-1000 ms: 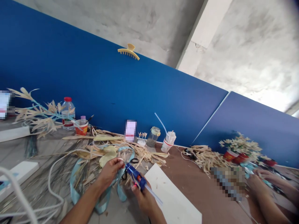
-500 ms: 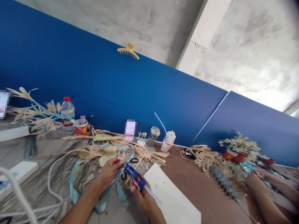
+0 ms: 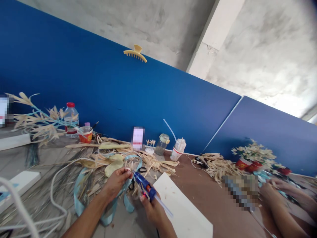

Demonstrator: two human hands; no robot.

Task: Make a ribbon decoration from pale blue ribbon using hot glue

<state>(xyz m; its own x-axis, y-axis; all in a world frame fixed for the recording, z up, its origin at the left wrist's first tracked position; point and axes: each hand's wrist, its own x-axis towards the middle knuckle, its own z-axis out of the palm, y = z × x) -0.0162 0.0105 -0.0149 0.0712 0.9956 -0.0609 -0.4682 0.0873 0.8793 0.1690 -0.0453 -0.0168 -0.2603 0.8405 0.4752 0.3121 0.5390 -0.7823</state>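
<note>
My right hand is closed around a blue hot glue gun, and a clear glue stick sticks out of its back end. The gun's nozzle points up and left toward the fingertips of my left hand. Those fingers pinch a small whitish piece, too small to name. Below and around my left hand runs a light blue ribbon. Black-handled scissors lie just behind the gun's nozzle, partly hidden. Dried husk strips are heaped behind both hands.
A white board lies right of my right hand. White cables and a power strip occupy the left. Along the blue partition stand a bottle, a jar and paper cups. Another person's hands work at far right.
The glue gun has shifted slightly right, so its nozzle is a little farther from my left fingertips. My left hand keeps its pinch in nearly the same place.
</note>
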